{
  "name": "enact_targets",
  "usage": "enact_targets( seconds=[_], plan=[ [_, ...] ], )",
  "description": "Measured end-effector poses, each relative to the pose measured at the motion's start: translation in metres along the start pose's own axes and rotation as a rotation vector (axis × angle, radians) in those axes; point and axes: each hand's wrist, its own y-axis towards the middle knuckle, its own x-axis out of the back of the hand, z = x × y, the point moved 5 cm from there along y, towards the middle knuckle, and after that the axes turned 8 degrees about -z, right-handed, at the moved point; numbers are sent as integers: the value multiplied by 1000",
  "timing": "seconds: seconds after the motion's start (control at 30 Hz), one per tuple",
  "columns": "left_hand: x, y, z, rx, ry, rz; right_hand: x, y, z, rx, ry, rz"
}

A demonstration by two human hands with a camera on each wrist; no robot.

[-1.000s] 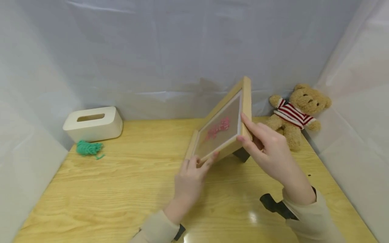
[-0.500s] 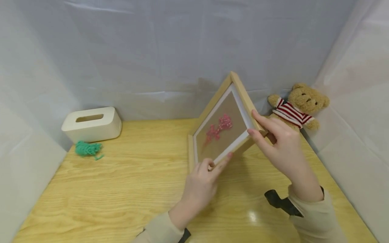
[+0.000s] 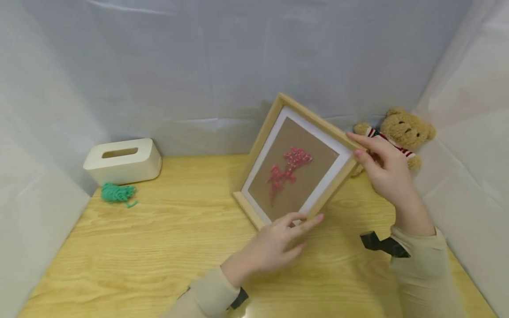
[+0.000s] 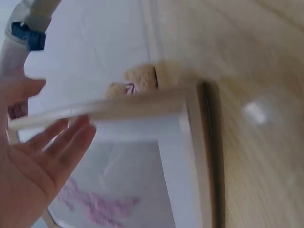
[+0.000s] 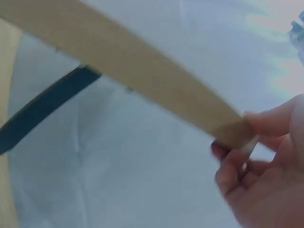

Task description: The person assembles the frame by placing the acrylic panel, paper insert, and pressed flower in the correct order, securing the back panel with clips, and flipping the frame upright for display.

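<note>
A light wooden picture frame (image 3: 258,141) with a white mat and a pink flower spray (image 3: 288,170) stands tilted at mid-table, its front facing me. My right hand (image 3: 391,170) pinches its right corner between thumb and curled fingers. In the right wrist view that hand (image 5: 266,166) grips the end of the wooden side. My left hand (image 3: 274,243) is at the lower right side, with loose, fairly straight fingers. The left wrist view has the left hand's fingers (image 4: 71,137) overlapping the frame's front near its edge, thumb apart. Behind the frame, a dark stand leg (image 5: 47,109) sticks out.
A white tissue box (image 3: 123,161) stands at the back left, with a green yarn bundle (image 3: 117,193) before it. At the back right a teddy bear (image 3: 407,128) in a striped shirt leans at the wall, partly behind the right hand. Pale sheeting (image 3: 199,66) encloses the wooden table (image 3: 139,256).
The frame has turned so that its front faces me more, its top corner swinging left. My right hand has moved right and up with its corner; my left hand has slid right and its fingers have loosened.
</note>
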Motion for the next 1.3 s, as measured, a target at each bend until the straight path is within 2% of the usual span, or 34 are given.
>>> enact_targets(
  seconds=[0.07,0.13,0.23,0.33,0.4,0.5,0.6,0.7,0.77,0.83,0.9,0.97,1.1,1.2,1.3],
  plan=[
    [4,-2,10,-17,-35,60,-1,4,-11,-3,42,10],
    [14,-4,26,17,-66,47,-4,9,-19,-19,66,36],
    [37,-7,58,112,-93,-99,-10,20,-28,-32,48,90],
    [59,-14,99,249,-100,-306,-16,31,-35,-16,31,139],
    [68,-20,125,374,-120,-400,-20,37,-40,-13,35,168],
    [71,-30,155,536,-211,-465,-27,44,-50,-40,83,204],
    [68,-33,172,640,-340,-457,-36,50,-58,-58,135,230],
    [66,-32,176,673,-433,-437,-45,54,-63,-66,177,236],
    [70,-28,171,651,-458,-443,-50,57,-65,-85,213,229],
    [74,-26,163,606,-430,-469,-55,60,-66,-102,244,213],
    [77,-24,154,556,-393,-520,-60,63,-68,-114,275,193],
    [79,-26,149,535,-366,-584,-65,65,-71,-128,300,179],
    [77,-34,143,538,-419,-714,-74,67,-77,-184,368,145],
    [74,-38,141,538,-460,-788,-77,63,-81,-231,405,108],
    [72,-40,140,526,-460,-855,-78,55,-83,-251,382,95]
  ],
)
